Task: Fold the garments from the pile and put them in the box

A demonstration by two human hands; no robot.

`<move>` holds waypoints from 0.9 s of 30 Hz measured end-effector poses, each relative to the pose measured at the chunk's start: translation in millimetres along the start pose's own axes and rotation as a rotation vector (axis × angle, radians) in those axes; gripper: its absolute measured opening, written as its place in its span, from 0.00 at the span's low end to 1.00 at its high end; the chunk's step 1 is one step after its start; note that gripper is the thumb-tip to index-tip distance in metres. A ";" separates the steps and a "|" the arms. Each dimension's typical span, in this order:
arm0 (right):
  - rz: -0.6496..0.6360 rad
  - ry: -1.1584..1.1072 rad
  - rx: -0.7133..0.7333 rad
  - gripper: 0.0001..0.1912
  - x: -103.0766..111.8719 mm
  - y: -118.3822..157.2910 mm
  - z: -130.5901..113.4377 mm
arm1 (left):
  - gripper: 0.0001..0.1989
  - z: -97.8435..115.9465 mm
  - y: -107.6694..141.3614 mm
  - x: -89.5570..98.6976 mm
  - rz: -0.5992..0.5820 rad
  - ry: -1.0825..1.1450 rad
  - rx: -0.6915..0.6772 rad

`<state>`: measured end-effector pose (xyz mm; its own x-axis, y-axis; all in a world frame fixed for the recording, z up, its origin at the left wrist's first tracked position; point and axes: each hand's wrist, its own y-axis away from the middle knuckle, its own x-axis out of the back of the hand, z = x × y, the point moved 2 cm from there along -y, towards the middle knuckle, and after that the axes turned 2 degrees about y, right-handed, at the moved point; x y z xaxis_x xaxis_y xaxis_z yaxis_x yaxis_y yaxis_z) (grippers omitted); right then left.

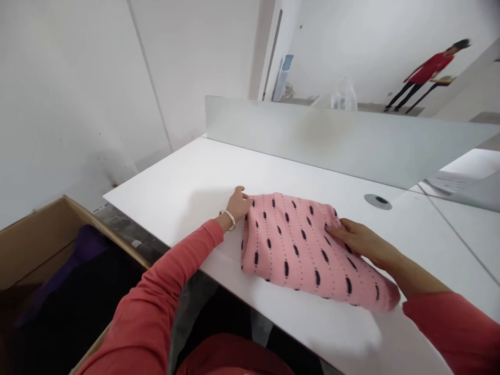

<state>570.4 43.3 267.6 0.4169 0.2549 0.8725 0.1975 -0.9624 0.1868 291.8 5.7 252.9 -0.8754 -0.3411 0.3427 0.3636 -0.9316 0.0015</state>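
Note:
A folded pink knit garment (297, 245) with rows of black dashes and dots lies on the white table, its near right end reaching toward my right forearm. My left hand (239, 202), with a light bracelet at the wrist, pinches the garment's far left corner. At the right side, my right hand (361, 240) grips the cloth with the thumb on top. Its other fingers are mostly hidden at the far edge and under the fabric.
The white table (187, 182) has a frosted divider (265, 127) along its back and a round cable grommet (378, 201). An open cardboard box (105, 229) with dark and purple cloth (88, 245) stands at left. Beyond the divider are a plastic bag (344, 95) and a person (427, 73).

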 end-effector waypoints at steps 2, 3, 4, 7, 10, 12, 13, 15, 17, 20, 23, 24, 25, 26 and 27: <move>0.061 0.167 0.062 0.25 2.5 5.7 -10.7 | 0.18 14.7 18.7 0.0 0.008 -0.167 -0.244; 0.132 0.232 0.142 0.27 3.1 9.6 -18.1 | 0.16 24.5 32.1 -2.9 -0.047 -0.240 -0.420; 0.217 0.277 0.257 0.29 2.1 13.9 -26.4 | 0.14 34.0 47.5 -7.5 -0.143 -0.310 -0.607; 0.313 0.335 0.585 0.29 -16.3 23.2 -46.6 | 0.16 48.8 90.9 -22.6 -0.444 -0.520 -1.004; 0.246 0.397 0.629 0.27 -46.9 20.9 -52.2 | 0.25 36.4 105.2 -27.4 -0.502 -0.706 -0.956; 0.180 0.408 0.567 0.27 -63.5 16.2 -50.7 | 0.31 18.8 102.0 -24.1 -0.504 -0.752 -0.832; 0.152 0.406 0.543 0.28 -69.1 14.2 -49.9 | 0.34 9.9 99.3 -21.5 -0.510 -0.752 -0.779; 0.119 0.403 0.525 0.29 -74.8 11.4 -49.4 | 0.37 -4.6 94.5 -16.1 -0.524 -0.728 -0.690; 0.097 0.398 0.520 0.29 -74.7 9.8 -50.5 | 0.39 -11.9 92.0 -12.4 -0.543 -0.694 -0.618; 0.059 0.380 0.507 0.30 -68.1 9.0 -54.2 | 0.37 -11.4 93.0 -11.0 -0.576 -0.642 -0.550; -0.008 0.352 0.504 0.32 -59.7 10.6 -58.1 | 0.29 -6.1 92.4 -7.6 -0.478 -0.581 -0.510; -0.016 0.336 0.504 0.32 -57.4 11.6 -59.0 | 0.28 -4.5 89.9 -4.5 -0.384 -0.566 -0.496; -0.009 0.322 0.502 0.32 -55.7 12.7 -59.6 | 0.27 -3.3 85.9 -0.6 -0.276 -0.556 -0.477; 0.013 0.312 0.500 0.32 -54.8 13.7 -60.1 | 0.27 -2.4 80.4 3.6 -0.179 -0.549 -0.448; 0.038 0.307 0.501 0.32 -54.7 14.6 -60.4 | 0.28 -1.6 73.4 7.1 -0.114 -0.541 -0.401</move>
<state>496.9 9.6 249.9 0.1707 0.1101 0.9792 0.6134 -0.7896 -0.0181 311.8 -65.3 253.9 -0.5809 -0.2243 0.7824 0.0411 -0.9681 -0.2470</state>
